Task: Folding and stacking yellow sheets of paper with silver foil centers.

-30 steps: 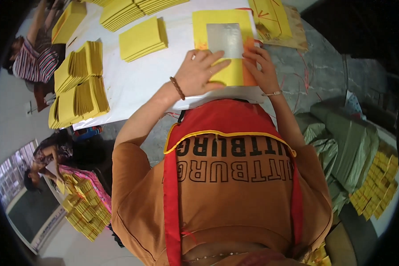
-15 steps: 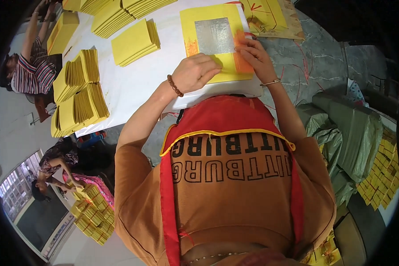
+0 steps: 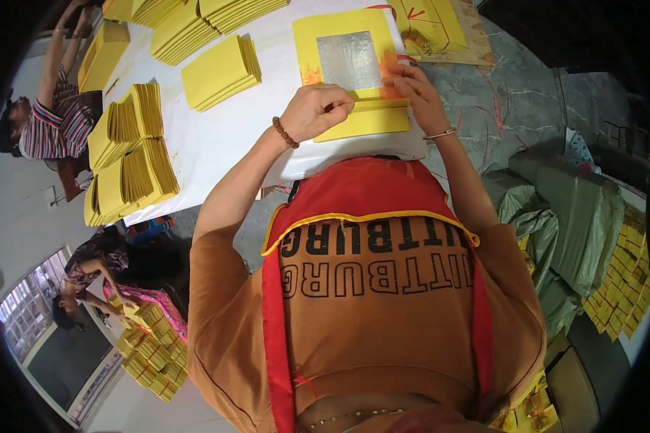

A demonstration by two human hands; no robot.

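A yellow paper sheet [image 3: 307, 45] with a silver rectangle in its middle and orange patches at its sides lies at the table's near right edge. Its near part is lifted into a narrow fold, with plain yellow paper showing in front. My left hand [image 3: 318, 110] is closed, thumb against curled fingers, at the left end of that fold. At the right end, my right hand [image 3: 419, 92] has its fingers bent over the sheet's side, gripping the paper. Its fingertips rest beside the silver rectangle.
Folded yellow paper stacks [image 3: 220, 72] stand on the white-covered table [image 3: 195, 155], left and far. A tied yellow bundle [image 3: 430, 25] is beyond the right corner. Green wrapped bales [image 3: 567, 202] stand at right. One person [image 3: 54, 123] is far left; another [image 3: 94, 263] handles yellow bundles lower left.
The sheet's near edge has come up and away from me into a fold, covering the lower orange patch. My left hand has shifted slightly left, its fingers curled tighter.
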